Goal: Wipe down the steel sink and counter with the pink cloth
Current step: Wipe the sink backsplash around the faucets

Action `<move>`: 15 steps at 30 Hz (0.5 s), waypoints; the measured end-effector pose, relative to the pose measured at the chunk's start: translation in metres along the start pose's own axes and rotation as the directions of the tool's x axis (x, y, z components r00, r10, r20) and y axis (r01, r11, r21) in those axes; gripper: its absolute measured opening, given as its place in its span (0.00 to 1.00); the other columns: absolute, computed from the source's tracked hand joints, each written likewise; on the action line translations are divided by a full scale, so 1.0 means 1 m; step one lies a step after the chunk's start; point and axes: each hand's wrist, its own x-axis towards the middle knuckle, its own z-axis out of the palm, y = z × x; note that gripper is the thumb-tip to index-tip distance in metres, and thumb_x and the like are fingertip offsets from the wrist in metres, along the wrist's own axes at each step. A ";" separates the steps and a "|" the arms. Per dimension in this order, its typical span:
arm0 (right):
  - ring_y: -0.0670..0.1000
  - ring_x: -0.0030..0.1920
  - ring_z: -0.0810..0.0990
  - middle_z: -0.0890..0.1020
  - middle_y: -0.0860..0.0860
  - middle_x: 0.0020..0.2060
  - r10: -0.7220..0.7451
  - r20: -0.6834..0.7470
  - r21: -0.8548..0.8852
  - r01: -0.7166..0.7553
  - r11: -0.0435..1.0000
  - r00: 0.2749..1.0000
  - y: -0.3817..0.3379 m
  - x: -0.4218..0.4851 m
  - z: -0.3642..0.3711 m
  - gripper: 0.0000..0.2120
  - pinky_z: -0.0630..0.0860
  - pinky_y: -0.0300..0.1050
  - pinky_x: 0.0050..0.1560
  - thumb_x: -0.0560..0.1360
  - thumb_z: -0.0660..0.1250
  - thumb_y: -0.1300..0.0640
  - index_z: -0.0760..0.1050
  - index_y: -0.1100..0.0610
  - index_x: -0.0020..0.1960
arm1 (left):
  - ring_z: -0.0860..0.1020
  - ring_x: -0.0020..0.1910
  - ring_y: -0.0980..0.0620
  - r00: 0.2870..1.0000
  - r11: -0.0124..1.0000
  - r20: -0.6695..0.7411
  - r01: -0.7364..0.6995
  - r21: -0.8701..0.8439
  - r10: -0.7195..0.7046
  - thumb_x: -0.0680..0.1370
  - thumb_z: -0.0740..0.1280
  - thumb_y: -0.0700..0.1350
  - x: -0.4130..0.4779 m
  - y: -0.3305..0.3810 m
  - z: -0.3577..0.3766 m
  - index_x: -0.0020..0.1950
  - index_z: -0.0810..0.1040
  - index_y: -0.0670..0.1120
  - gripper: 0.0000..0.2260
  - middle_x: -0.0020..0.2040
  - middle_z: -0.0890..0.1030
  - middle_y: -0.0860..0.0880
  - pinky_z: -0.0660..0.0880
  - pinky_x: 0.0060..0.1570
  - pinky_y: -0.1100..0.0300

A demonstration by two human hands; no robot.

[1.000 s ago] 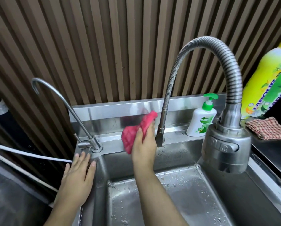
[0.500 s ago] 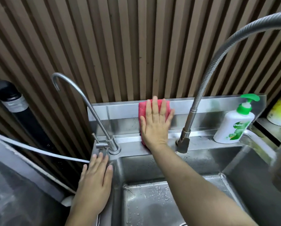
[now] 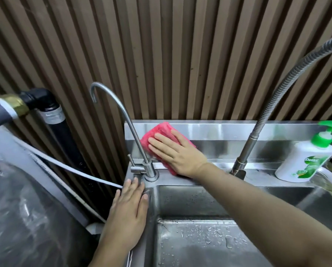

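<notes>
My right hand (image 3: 177, 153) lies flat on the pink cloth (image 3: 159, 132) and presses it against the steel backsplash (image 3: 219, 130) behind the sink. The cloth sits just right of the thin gooseneck tap (image 3: 126, 120), its lower edge reaching the back ledge. My left hand (image 3: 128, 211) rests palm down, fingers together, on the sink's left rim, fingertips near the tap's base. The wet steel basin (image 3: 199, 243) lies below, with water drops on its floor.
A flexible spring-hose faucet (image 3: 273, 105) rises from the back ledge on the right. A white soap pump bottle (image 3: 305, 157) with a green top stands at the far right. A black pipe (image 3: 59, 132) and a white hose (image 3: 70, 168) run at the left.
My right hand has slid the pink cloth leftward along the backsplash, from near the spring faucet toward the thin tap. My left hand stays on the rim.
</notes>
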 end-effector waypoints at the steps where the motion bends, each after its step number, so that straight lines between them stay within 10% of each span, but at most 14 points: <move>1: 0.56 0.75 0.56 0.60 0.52 0.75 -0.016 0.025 -0.045 0.017 0.999 1.000 0.003 -0.001 0.001 0.29 0.49 0.64 0.73 0.78 0.57 0.53 0.53 0.58 0.75 | 0.41 0.71 0.65 1.000 1.000 -0.001 0.001 0.004 -0.001 0.81 0.49 0.52 0.001 -0.001 0.000 0.74 0.60 0.51 0.21 0.75 0.54 0.57 0.38 0.70 0.64; 15: 0.51 0.75 0.42 0.57 0.42 0.74 -0.425 0.260 0.016 0.436 0.900 0.867 0.017 0.011 -0.002 0.21 0.26 0.57 0.69 0.81 0.50 0.52 0.58 0.46 0.74 | 0.43 0.71 0.67 1.000 0.999 -0.027 0.007 -0.033 -0.008 0.80 0.48 0.53 0.000 -0.004 0.002 0.73 0.62 0.51 0.21 0.75 0.57 0.57 0.39 0.70 0.66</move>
